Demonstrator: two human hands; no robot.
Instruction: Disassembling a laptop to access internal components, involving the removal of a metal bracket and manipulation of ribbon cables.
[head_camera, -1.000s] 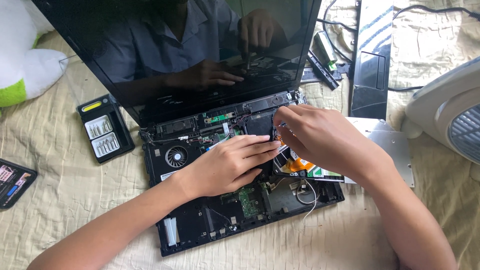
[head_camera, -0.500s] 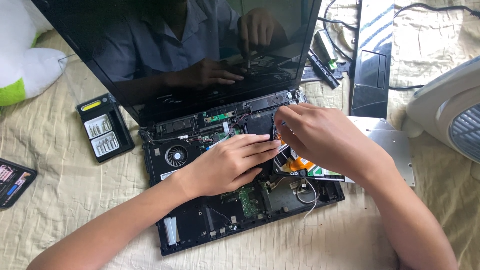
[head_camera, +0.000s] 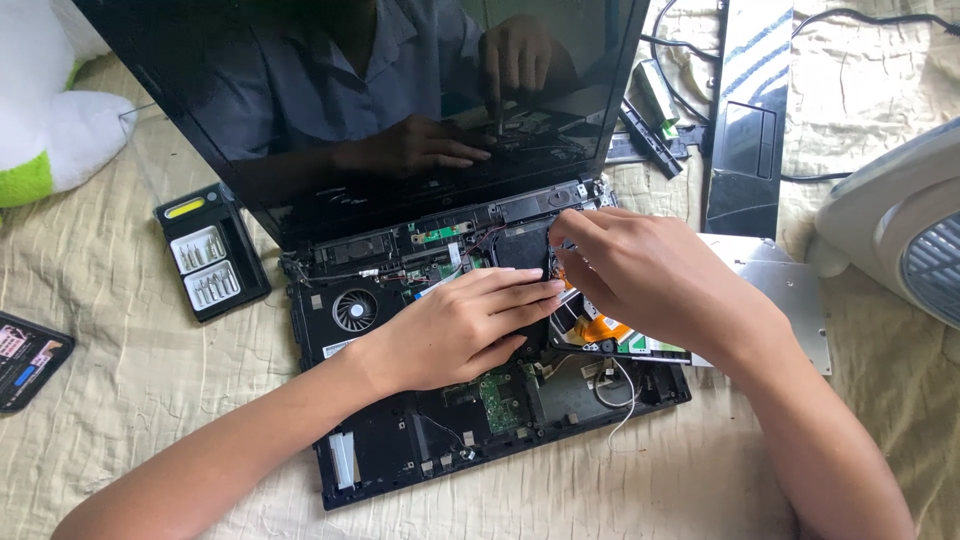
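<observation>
The laptop (head_camera: 480, 380) lies opened up on the bed (head_camera: 120, 400), its top cover off, fan (head_camera: 355, 310) and boards bare; the left hand (head_camera: 455, 330) rests flat, fingers extended, on the chassis; the right hand (head_camera: 640, 275) pinches something small near the far hinge, unidentifiable; reassembly seems far off; a bit case (head_camera: 210, 262) sits left.

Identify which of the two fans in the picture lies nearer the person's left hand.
The small round cooling fan inside the opened laptop base, just left of the left hand. The other, a large white standing fan, sits at the far right edge, beyond the right arm.
</observation>
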